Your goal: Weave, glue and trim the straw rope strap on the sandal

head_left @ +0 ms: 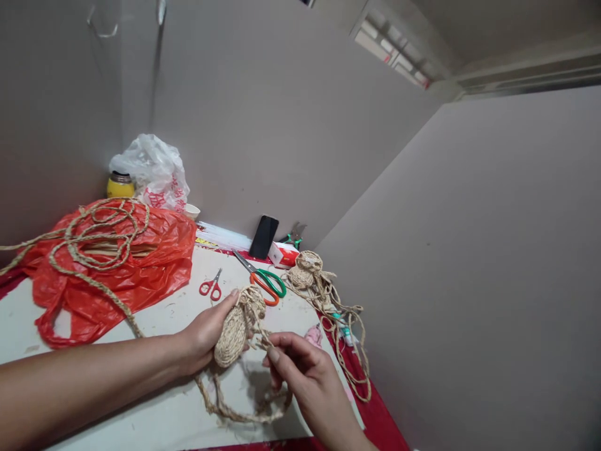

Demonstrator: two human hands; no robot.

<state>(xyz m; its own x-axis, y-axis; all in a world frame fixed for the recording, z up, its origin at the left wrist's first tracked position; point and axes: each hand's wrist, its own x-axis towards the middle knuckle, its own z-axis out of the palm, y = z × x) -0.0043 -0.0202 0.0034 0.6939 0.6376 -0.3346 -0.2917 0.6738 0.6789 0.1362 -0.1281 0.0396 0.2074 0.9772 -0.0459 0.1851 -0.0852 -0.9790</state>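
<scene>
Above the white worktop (169, 313), left hand (206, 335) curls its grip round the tan, oval, braided-straw piece (231, 335), probably light, springy, best held rim-wise; right hand (305, 369) pinches a thin straw strand (263, 339).

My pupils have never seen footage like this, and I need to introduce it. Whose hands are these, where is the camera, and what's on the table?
No machine here: these are one person's bare hands, filmed by a camera worn on the head, looking forward and down. The left hand holds a woven straw piece; the right hand pinches loose strands beside it. On the white table lie small red scissors, larger scissors with green and orange handles, and a red plastic bag with braided rope looped on top.
</scene>
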